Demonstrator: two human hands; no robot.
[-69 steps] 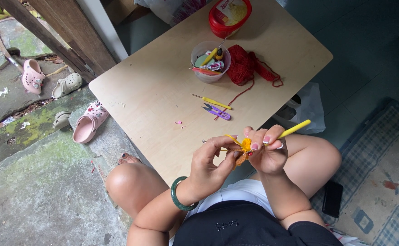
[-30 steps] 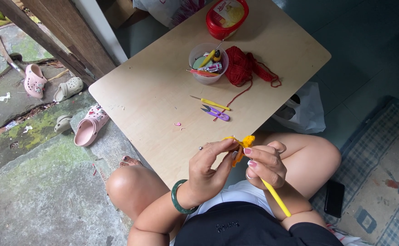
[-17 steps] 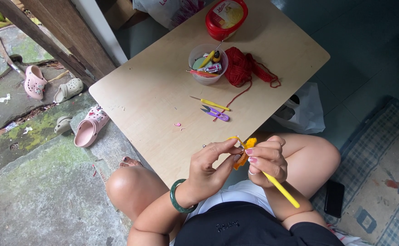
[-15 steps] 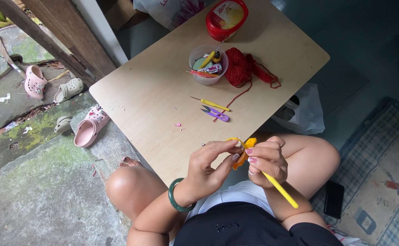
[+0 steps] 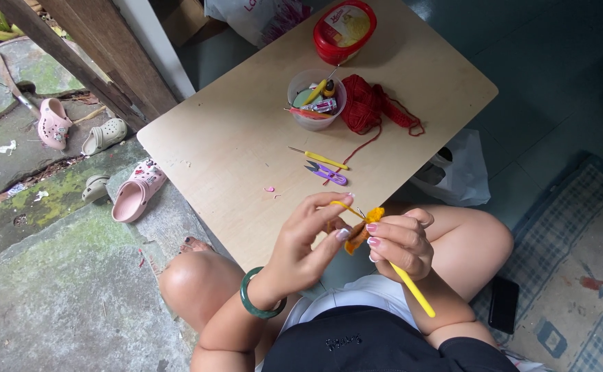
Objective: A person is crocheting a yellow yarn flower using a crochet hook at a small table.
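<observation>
Work in hand: a small orange crocheted piece (image 5: 358, 233) is held at the near edge of the pale wooden table (image 5: 246, 138), over the person's lap.

Left hand (image 5: 308, 241): fingers pinched on the orange piece, with a strand of yellow yarn (image 5: 343, 204) looped over the forefinger; a green bangle (image 5: 257, 303) sits on the wrist.

Right hand (image 5: 399, 242): clenched around a yellow-handled crochet hook (image 5: 411, 289), hook end at the orange piece, handle slanting down and to the right.

What has changed: a couple of seconds ago the hook's handle pointed up and away to the right; now it points down towards the lap. The orange piece has stayed between the hands. By my reading, stitches are being worked rather than the piece set down.

On the table: red yarn ball (image 5: 363, 110) with a loose tail, a clear plastic cup of small tools (image 5: 315, 100), a spare yellow hook (image 5: 319, 158), purple thread snips (image 5: 325, 172).

Packages: a round red tub with a yellow-printed lid (image 5: 345, 29) at the far edge; a white printed plastic bag (image 5: 253, 14) beyond it, far left of the tub; a plain white bag (image 5: 456, 176) on the floor at right.

Floor, left: pink clogs (image 5: 136, 193) on mossy stone.
</observation>
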